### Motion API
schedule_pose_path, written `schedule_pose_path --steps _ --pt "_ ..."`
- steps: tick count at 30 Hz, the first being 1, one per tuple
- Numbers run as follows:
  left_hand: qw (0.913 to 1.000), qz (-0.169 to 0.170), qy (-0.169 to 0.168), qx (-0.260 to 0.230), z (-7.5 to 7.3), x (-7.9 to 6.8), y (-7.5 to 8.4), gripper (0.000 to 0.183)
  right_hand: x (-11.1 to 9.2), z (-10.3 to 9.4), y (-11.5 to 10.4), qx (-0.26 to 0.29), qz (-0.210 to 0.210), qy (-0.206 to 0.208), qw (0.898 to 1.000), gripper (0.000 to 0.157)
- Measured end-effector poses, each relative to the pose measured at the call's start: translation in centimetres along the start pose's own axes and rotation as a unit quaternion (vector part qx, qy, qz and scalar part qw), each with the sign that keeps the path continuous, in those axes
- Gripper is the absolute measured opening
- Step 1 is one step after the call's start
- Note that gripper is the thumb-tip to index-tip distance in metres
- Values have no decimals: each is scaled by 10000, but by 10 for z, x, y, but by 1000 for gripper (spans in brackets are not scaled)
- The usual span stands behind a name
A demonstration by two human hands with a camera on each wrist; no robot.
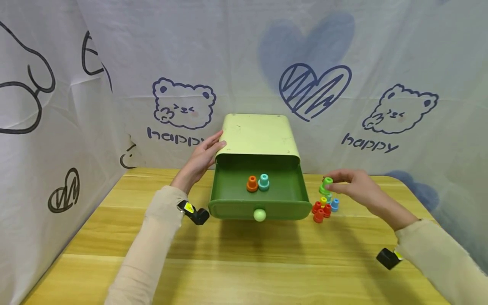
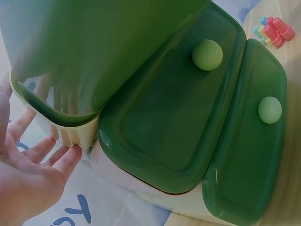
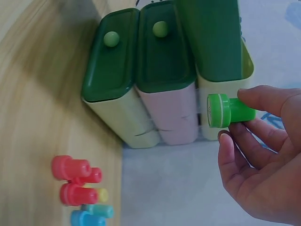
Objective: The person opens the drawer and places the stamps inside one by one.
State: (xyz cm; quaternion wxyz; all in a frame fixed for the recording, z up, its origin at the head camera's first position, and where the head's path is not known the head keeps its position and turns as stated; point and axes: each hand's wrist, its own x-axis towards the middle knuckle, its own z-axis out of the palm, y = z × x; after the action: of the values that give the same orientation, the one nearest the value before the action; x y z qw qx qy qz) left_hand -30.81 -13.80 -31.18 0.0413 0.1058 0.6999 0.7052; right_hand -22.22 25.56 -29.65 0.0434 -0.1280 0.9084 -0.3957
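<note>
Near the middle of the desk's [image 1: 244, 271] far edge stands a cabinet [image 1: 261, 133], its top drawer [image 1: 228, 210] pulled out toward the near edge and two lower drawers [image 2: 155, 108] closed beneath. Inside the top drawer, an orange stamp [image 1: 252, 184] stands upright just left of a teal stamp [image 1: 264, 182]. The left hand [image 1: 199, 163] rests its fingers against the cabinet's left side near the top, touching without clasping it. Toward the desk's far right corner, the right hand [image 1: 354, 185] pinches a green stamp [image 1: 325, 186] between thumb and fingers, holding it in the air, wide end downward. Below it, right of the cabinet, a cluster stands on the desk: three red stamps [image 1: 318, 216] nearest the near edge, with a yellow stamp [image 1: 323, 201], a pale teal one and a blue stamp [image 1: 334, 205] behind. Cloth [image 1: 244, 63] printed with hearts and bears hangs beyond the far edge.
</note>
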Motion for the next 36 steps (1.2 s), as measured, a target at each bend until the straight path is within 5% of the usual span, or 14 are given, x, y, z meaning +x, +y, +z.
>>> schedule_pose_path --steps 15,36 --pt "9999 -76 43 127 2 0 -1 59 12 -8 -43 -547 -326 57 9980 36" --pt "9999 -73 28 70 2 -1 1 59 35 -4 -75 -454 -442 -361 9973 28"
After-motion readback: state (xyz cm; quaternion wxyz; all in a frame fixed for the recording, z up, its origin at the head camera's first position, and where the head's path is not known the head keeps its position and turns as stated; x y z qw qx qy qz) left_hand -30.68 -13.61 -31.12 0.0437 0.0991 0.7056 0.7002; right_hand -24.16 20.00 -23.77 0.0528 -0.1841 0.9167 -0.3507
